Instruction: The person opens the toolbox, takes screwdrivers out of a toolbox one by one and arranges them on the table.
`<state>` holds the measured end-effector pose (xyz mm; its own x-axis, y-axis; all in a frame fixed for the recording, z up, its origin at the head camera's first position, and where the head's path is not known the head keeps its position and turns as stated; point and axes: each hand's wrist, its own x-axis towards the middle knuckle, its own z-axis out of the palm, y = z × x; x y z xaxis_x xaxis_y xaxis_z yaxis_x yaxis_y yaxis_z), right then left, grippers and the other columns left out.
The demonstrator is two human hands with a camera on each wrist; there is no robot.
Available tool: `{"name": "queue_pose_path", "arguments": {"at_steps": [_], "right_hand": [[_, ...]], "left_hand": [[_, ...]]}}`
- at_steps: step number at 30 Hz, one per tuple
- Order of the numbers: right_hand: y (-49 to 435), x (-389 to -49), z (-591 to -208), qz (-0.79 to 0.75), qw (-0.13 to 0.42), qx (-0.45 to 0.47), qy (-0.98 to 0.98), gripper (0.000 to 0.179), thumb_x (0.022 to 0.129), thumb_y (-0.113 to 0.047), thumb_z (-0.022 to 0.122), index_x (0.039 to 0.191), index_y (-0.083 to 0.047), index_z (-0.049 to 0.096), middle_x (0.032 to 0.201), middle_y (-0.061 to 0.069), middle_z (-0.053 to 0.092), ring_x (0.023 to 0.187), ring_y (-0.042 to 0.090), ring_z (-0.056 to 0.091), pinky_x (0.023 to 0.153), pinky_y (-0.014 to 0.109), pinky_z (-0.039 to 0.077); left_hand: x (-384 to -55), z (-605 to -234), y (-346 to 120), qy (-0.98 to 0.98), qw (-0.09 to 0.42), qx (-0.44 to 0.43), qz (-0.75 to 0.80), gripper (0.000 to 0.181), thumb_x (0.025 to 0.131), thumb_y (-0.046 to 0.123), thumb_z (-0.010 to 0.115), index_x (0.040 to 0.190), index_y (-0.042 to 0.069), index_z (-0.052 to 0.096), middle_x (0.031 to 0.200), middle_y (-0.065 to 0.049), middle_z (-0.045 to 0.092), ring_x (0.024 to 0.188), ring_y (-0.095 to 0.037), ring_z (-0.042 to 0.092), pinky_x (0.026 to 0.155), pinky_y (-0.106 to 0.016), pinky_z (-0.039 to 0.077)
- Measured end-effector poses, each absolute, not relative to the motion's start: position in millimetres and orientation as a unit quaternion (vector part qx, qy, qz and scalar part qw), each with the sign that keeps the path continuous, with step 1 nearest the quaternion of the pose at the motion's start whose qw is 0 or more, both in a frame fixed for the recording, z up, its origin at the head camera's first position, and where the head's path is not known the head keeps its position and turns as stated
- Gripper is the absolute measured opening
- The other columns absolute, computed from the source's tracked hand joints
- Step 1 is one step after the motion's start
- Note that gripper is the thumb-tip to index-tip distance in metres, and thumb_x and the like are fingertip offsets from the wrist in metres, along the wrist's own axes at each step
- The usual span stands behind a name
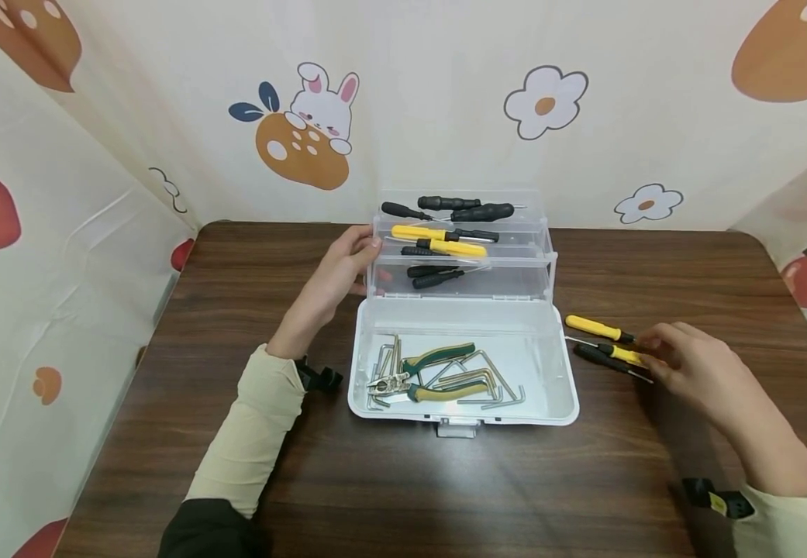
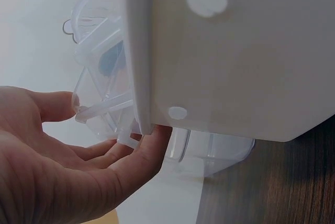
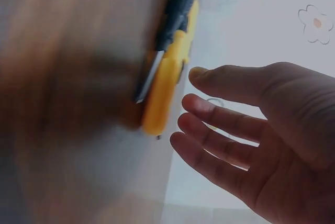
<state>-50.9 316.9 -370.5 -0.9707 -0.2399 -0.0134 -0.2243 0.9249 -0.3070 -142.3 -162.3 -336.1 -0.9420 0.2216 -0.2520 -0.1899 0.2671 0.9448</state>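
Note:
A white toolbox stands open mid-table, its clear tiered trays raised at the back. At the trays' left side is my left hand; in the left wrist view, thumb and fingers grip the clear plastic edge. Pliers with green-and-yellow handles lie over several hex keys in the box. Right of it, my right hand hovers by a yellow screwdriver, a black one and a yellow-and-black one. The right wrist view shows its fingers spread, apart from the screwdrivers.
Several black and yellow screwdrivers lie in the raised trays. A latch sticks out at the box's front. A patterned curtain hangs behind the dark wooden table.

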Motion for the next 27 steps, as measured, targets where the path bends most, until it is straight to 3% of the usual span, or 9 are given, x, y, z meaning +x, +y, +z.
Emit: {"name": "queue_pose_path", "arguments": {"at_steps": [2, 7, 16, 27], "right_hand": [[313, -54, -365, -0.156, 0.019, -0.122, 0.980, 0.024, 0.085, -0.003, 0.082, 0.106, -0.005, 0.072, 0.098, 0.017, 0.072, 0.081, 0.032, 0.069, 0.060, 0.043, 0.052], [299, -68, -349, -0.172, 0.007, -0.148, 0.974, 0.021, 0.088, -0.001, 0.080, 0.107, -0.004, 0.072, 0.101, 0.017, 0.073, 0.087, 0.036, 0.071, 0.066, 0.054, 0.060], [263, -100, -309, -0.177, 0.013, -0.183, 0.967, 0.024, 0.092, 0.001, 0.071, 0.115, -0.006, 0.071, 0.114, 0.017, 0.072, 0.097, 0.035, 0.069, 0.079, 0.058, 0.059], [220, -133, -274, -0.165, 0.001, -0.239, 0.957, 0.024, 0.096, -0.003, 0.071, 0.118, -0.009, 0.071, 0.112, 0.010, 0.071, 0.098, 0.029, 0.067, 0.085, 0.054, 0.057]], "left_hand": [[-143, -336, -162, 0.779, 0.169, 0.011, 0.603, 0.052, 0.114, 0.030, 0.041, 0.160, 0.009, 0.032, 0.154, -0.016, 0.051, 0.110, -0.037, 0.071, 0.080, -0.040, 0.066], [-143, -336, -163, 0.780, 0.168, 0.012, 0.603, 0.051, 0.114, 0.030, 0.041, 0.159, 0.008, 0.033, 0.154, -0.016, 0.051, 0.110, -0.038, 0.070, 0.079, -0.040, 0.066], [-142, -336, -163, 0.780, 0.168, 0.014, 0.603, 0.051, 0.114, 0.030, 0.041, 0.160, 0.009, 0.033, 0.153, -0.015, 0.052, 0.109, -0.037, 0.071, 0.078, -0.038, 0.066], [-143, -337, -163, 0.776, 0.169, 0.008, 0.608, 0.050, 0.114, 0.030, 0.041, 0.159, 0.011, 0.034, 0.150, -0.012, 0.054, 0.103, -0.028, 0.072, 0.086, -0.050, 0.065]]}}
